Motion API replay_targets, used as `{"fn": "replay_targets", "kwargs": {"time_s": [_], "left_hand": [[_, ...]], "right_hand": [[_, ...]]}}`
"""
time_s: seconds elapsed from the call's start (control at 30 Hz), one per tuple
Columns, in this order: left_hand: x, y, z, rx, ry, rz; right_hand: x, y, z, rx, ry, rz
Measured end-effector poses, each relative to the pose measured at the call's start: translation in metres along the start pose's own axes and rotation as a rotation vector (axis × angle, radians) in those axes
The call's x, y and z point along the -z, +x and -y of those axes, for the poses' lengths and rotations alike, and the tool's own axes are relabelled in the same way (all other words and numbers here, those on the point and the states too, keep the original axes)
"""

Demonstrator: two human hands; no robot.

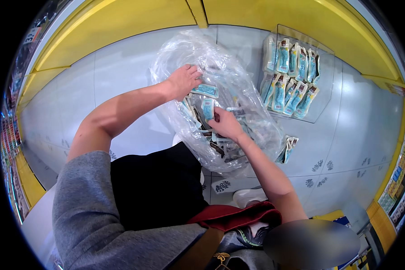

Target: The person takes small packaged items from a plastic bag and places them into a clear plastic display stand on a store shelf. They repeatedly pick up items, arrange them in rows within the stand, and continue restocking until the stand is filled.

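A large clear plastic bag (260, 98) lies open on the tiled floor, with many small blue-and-white food packets inside. My left hand (185, 81) is over the bag's far left part, its fingers at a blue packet (206, 90); whether it grips that packet is unclear. My right hand (226, 124) holds an upright blue-and-white packet (208, 108) by its edge, above the other packets in the bag. To the right, a clear plastic tray (325, 98) holds two rows of similar packets (283, 59).
A few packets (288, 150) lie on the floor right of the bag. Yellow shelf bases (128, 20) curve round the far side, and stocked shelves (10, 135) stand at the left. A white shoe (248, 195) and a blurred shape (312, 244) are near at lower right.
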State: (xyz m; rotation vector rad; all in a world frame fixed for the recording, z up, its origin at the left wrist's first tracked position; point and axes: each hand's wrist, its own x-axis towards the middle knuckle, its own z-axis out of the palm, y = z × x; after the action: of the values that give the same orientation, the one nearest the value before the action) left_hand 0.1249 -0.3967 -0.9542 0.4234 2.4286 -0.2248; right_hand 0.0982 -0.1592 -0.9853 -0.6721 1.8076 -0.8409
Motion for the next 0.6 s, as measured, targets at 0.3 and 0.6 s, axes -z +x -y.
{"fn": "replay_targets", "kwargs": {"time_s": [0.3, 0.6], "left_hand": [[0.005, 0.011, -0.008, -0.127, 0.348, 0.097], [-0.003, 0.01, 0.004, -0.199, -0.156, -0.057]], "right_hand": [[0.097, -0.052, 0.063, 0.153, 0.915, -0.158], [0.237, -0.077, 0.084, 0.035, 0.034, -0.469]]}}
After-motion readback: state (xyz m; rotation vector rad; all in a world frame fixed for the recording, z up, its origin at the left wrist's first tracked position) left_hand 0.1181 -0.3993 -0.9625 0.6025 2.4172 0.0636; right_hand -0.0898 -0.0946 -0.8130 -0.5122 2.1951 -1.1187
